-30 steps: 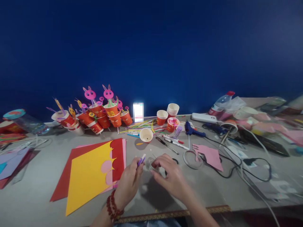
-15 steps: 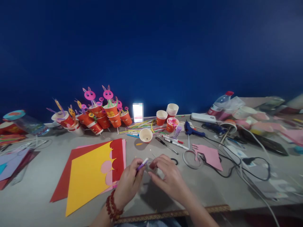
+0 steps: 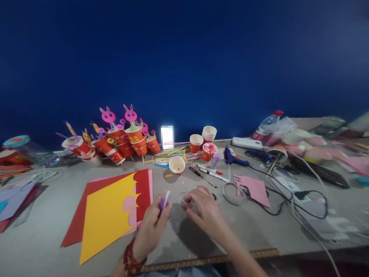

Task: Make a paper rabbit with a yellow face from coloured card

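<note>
A moment earlier the purple stick [image 3: 165, 200] leans right, its white tip at the clear round piece [image 3: 187, 199]. Now the left hand [image 3: 152, 227] has drawn it back toward the lower middle of the frame, where it stands nearly upright. Stick and piece are parted, so the tip no longer works on the piece. The left hand is closed around the stick's purple lower part. The right hand [image 3: 206, 213], just right of centre, curls over the clear round piece with its fingertips on it, low over the table [image 3: 57, 238]. The stick is short, purple with a white top. The piece is see-through and blurred, only its rim faintly showing. A yellow sheet [image 3: 109, 215] lies just left of the left hand, and a tape ring [image 3: 232, 192] lies to the right of the right hand
</note>
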A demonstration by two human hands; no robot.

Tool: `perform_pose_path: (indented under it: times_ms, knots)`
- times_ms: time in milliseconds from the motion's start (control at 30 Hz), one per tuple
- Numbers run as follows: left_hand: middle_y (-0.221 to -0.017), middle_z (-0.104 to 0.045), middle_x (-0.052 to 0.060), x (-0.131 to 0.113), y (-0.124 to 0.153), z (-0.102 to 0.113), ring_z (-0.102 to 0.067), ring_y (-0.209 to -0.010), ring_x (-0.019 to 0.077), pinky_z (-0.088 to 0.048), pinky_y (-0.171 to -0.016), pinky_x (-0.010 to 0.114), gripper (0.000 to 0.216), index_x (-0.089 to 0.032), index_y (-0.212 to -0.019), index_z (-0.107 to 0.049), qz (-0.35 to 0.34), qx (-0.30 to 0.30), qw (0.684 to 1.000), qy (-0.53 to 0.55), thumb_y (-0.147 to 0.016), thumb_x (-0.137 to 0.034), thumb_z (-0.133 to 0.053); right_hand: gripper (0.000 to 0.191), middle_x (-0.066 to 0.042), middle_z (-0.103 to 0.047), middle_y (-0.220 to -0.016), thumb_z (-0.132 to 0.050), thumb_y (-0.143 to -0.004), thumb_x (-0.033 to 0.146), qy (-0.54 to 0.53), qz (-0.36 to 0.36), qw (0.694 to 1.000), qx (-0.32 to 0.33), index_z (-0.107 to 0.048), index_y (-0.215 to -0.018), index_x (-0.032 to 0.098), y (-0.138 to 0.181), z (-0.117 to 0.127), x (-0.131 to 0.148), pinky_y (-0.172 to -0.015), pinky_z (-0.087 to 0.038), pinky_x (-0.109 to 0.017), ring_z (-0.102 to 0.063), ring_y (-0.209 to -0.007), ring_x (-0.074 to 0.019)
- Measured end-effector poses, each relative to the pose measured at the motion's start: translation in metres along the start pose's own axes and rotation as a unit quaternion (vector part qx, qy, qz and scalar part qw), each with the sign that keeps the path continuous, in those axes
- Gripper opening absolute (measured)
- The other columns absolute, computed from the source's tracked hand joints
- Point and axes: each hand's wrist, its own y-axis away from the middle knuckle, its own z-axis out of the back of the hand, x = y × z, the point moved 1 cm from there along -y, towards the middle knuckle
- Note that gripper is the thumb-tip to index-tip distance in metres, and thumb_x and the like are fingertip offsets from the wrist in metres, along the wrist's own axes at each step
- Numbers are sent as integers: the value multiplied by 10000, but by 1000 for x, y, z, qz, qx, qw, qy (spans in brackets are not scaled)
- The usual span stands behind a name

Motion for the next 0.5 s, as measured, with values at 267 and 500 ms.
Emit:
perform_pose_path:
  times_ms: [267, 500]
  knots:
    - [-924, -649, 40, -1, -6, -7, -633, -848, 204, -478, -749, 312, 167, -222, -1058, -516, 18, 63, 998, -18, -979, -330, -415, 61, -37, -646, -833, -591, -900, 251, -17, 17, 1000, 17, -554, -867, 217, 0, -5, 2, -944, -387, -451, -568, -847, -234]
    - [-819, -602, 6, 4, -6, -10, -598, -745, 178, -447, -670, 277, 152, -225, -948, -490, 9, 61, 997, -42, -993, -314, -376, 38, -38, -651, -854, -582, -909, 232, -19, 36, 999, 33, -552, -892, 214, -2, -6, 4, -993, -365, -474, -574, -870, -232]
